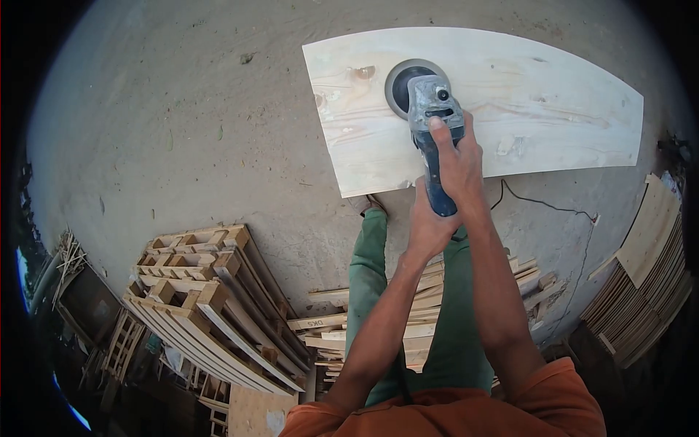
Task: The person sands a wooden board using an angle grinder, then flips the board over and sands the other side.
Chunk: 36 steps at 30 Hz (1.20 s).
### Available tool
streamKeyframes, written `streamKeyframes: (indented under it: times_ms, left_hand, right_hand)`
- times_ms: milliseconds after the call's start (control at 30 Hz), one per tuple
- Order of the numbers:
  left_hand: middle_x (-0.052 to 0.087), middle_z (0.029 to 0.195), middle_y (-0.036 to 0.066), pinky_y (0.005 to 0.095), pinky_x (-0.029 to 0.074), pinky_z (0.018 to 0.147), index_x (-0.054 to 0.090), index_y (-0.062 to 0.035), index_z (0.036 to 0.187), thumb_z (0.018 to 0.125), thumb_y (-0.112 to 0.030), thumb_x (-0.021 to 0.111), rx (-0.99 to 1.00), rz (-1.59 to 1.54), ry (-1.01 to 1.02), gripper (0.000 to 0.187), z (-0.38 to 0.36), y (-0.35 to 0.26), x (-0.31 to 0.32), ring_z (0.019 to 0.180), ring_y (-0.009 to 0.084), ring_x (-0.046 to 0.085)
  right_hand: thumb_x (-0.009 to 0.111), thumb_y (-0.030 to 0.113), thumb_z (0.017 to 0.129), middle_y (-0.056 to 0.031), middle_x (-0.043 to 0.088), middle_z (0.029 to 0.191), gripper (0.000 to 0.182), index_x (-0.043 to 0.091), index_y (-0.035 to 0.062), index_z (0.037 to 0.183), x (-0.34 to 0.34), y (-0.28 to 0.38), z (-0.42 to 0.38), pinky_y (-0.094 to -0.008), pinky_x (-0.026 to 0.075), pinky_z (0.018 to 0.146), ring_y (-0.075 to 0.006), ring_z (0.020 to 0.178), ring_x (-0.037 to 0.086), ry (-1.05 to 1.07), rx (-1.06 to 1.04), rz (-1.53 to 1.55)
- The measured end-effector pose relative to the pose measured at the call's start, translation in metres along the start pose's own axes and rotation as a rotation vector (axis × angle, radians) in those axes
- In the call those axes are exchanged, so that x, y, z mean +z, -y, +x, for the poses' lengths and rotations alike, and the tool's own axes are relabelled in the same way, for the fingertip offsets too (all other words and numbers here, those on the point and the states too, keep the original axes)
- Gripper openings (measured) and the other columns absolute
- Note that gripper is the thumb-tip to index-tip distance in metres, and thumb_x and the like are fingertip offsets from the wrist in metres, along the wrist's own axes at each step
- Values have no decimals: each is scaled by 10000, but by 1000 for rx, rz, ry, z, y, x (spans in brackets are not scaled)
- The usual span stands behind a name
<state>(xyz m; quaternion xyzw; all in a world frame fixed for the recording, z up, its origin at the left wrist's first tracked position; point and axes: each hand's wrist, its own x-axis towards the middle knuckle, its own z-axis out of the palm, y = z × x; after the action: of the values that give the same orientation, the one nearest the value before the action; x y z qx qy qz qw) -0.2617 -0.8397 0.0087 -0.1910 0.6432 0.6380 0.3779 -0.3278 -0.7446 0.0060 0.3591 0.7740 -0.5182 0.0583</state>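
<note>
A grey and dark blue angle grinder (pixel 435 138) lies over a pale plywood sheet (pixel 539 109), its round disc (pixel 408 87) flat against the sheet left of the middle. My left hand (pixel 429 224) is wrapped round the rear end of the grinder's body, near the sheet's lower edge. Farther forward, my right hand (pixel 460 162) grips the body close to the head, with the thumb on top. Parts of the fingers of both hands are hidden by the tool.
Stacked wooden pallets (pixel 211 298) stand at the lower left. Loose planks (pixel 422 313) lie behind and between my legs. A black cable (pixel 546 206) runs over the concrete floor (pixel 218 131) to the right. More stacked boards (pixel 641 291) are at the far right.
</note>
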Motion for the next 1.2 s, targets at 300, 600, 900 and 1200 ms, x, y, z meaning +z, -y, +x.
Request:
streamKeyframes:
  times_ms: [300, 600, 900, 1200]
  left_hand:
    - [672, 1091, 155, 366, 524, 838, 446, -21, 1259, 759, -246, 856, 48, -78, -105, 684, -26, 24, -24, 974, 232, 672]
    - [640, 1132, 140, 345, 518, 870, 426, -18, 1293, 773, -243, 841, 32, -3, -52, 703, -42, 38, -72, 1013, 196, 633]
    - [613, 1154, 117, 343, 522, 854, 417, -30, 1288, 779, -203, 840, -62, 15, -30, 684, -64, 56, -82, 996, 201, 632]
    - [593, 1196, 127, 359, 501, 899, 428, -38, 1303, 771, -186, 840, -41, -210, -97, 689, -66, 68, -83, 1036, 208, 616]
  right_hand:
    - [605, 654, 901, -256, 712, 1011, 808, 494, -14, 1341, 34, 3, -30, -446, 522, 888, -393, 983, 709, 135, 18, -17]
    - [610, 622, 915, -279, 703, 999, 770, 493, -17, 1328, 65, 13, -64, -460, 521, 891, -403, 985, 703, 151, 71, 41]
    - [610, 614, 921, -273, 706, 1045, 768, 486, -3, 1361, 75, -8, -89, -434, 523, 896, -381, 1036, 704, 128, -52, -30]
    - [625, 598, 915, -254, 718, 1029, 773, 472, -3, 1375, 83, -2, -91, -427, 533, 884, -379, 990, 721, 246, -40, -111]
